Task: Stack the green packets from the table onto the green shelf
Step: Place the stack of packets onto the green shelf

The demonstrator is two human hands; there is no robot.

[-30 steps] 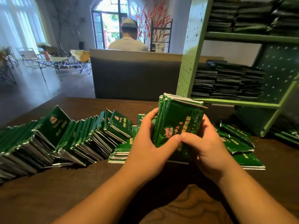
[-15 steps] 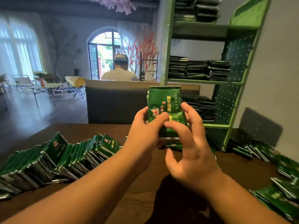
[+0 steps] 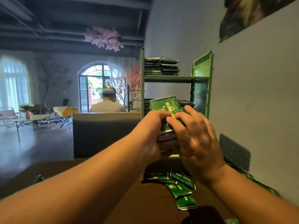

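Note:
A bundle of green packets (image 3: 166, 107) is raised in front of the green shelf (image 3: 176, 78), level with its middle tier. My left hand (image 3: 152, 126) grips the bundle from the left. My right hand (image 3: 192, 135) lies over its front and right side with fingers spread on the top packet. The bundle's lower part is blurred and partly hidden by my hands. Dark stacks of packets (image 3: 161, 66) lie on the shelf's top tier. More stacks sit behind the bundle on the middle tier.
Loose green packets (image 3: 179, 188) lie on the brown table (image 3: 129, 199) at the shelf's foot and along the grey wall (image 3: 258, 102). Beyond the table stands a grey partition (image 3: 105, 135) with a seated person (image 3: 107, 105) behind it.
Both hands lifted the bundle off the table and carried it up and right toward the shelf. The view tilted upward, so the long row of packets on the left left the frame.

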